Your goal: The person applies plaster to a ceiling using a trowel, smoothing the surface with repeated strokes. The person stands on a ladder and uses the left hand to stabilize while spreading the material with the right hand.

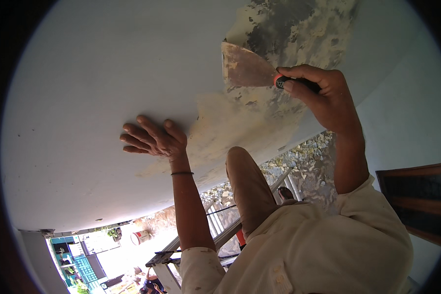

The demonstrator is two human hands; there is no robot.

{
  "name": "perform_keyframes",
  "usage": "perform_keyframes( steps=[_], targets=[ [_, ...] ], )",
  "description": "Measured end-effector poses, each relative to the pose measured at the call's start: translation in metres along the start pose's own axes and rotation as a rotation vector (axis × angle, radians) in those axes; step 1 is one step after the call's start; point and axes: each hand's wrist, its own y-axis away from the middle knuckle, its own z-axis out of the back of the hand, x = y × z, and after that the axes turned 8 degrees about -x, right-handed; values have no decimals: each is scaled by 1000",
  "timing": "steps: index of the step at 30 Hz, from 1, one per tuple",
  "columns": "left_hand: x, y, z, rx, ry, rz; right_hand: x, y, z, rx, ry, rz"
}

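beige shirt (323, 250) below, scraper (247, 67) edge faces open wall (117, 68).

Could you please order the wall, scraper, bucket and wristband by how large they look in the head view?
Largest to smallest:
1. Wall
2. Scraper
3. Bucket, which looks small partly because it is farther away
4. Wristband

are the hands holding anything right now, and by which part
The right hand grips a wide-bladed scraper by its black-and-red handle. The left hand holds nothing; it rests spread on the wall.
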Motion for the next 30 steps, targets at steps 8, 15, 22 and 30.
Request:
perform_keyframes(
  steps=[8,15,22,30],
  targets=[
    [-3,2,0,18,3,25,11,-8,-2,30,21,54],
    [-3,0,-1,10,-1,31,6,-16,1,-2,13,162],
    [-1,2,2,32,12,13,25,-20,-72,195,107,308],
    [1,0,-4,-25,22,11,7,15,-6,28,109,16]
  ],
)
